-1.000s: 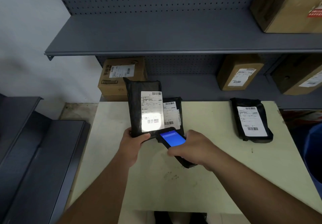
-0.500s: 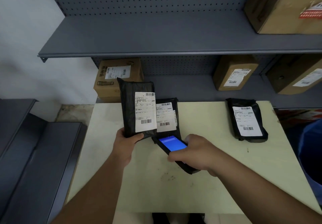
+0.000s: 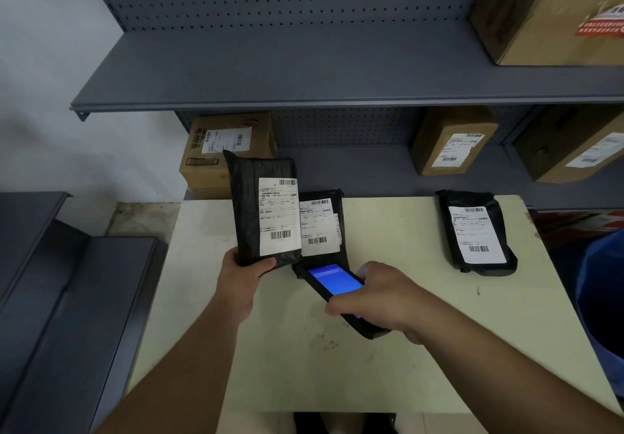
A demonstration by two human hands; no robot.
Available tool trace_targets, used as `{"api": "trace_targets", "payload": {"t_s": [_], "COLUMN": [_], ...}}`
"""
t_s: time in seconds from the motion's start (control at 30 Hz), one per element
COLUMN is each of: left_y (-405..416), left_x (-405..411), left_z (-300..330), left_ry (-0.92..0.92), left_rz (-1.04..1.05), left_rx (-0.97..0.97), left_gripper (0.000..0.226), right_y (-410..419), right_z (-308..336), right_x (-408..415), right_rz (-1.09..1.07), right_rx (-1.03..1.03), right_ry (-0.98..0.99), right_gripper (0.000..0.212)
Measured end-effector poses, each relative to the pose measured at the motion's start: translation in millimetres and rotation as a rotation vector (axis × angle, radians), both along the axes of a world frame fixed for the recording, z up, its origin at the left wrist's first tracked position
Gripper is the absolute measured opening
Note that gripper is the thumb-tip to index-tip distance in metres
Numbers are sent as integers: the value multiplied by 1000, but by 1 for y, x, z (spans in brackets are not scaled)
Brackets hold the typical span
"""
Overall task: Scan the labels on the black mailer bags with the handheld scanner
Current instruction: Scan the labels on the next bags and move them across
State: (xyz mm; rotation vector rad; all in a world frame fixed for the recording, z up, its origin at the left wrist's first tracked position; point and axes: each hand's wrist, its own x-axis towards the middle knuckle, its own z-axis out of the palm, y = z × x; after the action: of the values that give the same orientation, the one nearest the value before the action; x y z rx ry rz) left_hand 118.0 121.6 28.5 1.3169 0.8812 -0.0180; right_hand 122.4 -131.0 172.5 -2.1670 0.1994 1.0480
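Observation:
My left hand grips the bottom edge of a black mailer bag, held upright with its white label facing me. My right hand holds the black handheld scanner, its blue screen lit and its front end aimed toward the held bag. A second black mailer bag lies on the pale table just behind the scanner, partly hidden by the held bag. A third black mailer bag lies flat at the table's far right.
Grey pegboard shelving stands behind the table. Cardboard boxes sit on it: one at the left, two at the right, a large one above. A grey cabinet is left; something blue is right.
The bright scan light on the held bag's label a second ago has gone out. The scanner has drawn back slightly toward me and to the right; the bag stays upright in my left hand.

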Motion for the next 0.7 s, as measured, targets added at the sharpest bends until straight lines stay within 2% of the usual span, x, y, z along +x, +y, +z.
{"api": "trace_targets", "payload": {"t_s": [0.37, 0.6, 0.7], "left_y": [-20, -45, -64], "left_x": [4, 19, 25], "left_z": [8, 9, 18], "left_ry": [3, 23, 20], "left_rz": [-44, -90, -110], "left_rx": [-101, -148, -182], "left_gripper": [52, 54, 41], "right_y": [-7, -24, -35], "right_z": [-3, -3, -3], "right_x": [6, 14, 18], "right_rz": [-32, -70, -101], "right_rx": [15, 10, 7], "right_ry": [-21, -56, -76], "right_gripper": [55, 53, 53]}}
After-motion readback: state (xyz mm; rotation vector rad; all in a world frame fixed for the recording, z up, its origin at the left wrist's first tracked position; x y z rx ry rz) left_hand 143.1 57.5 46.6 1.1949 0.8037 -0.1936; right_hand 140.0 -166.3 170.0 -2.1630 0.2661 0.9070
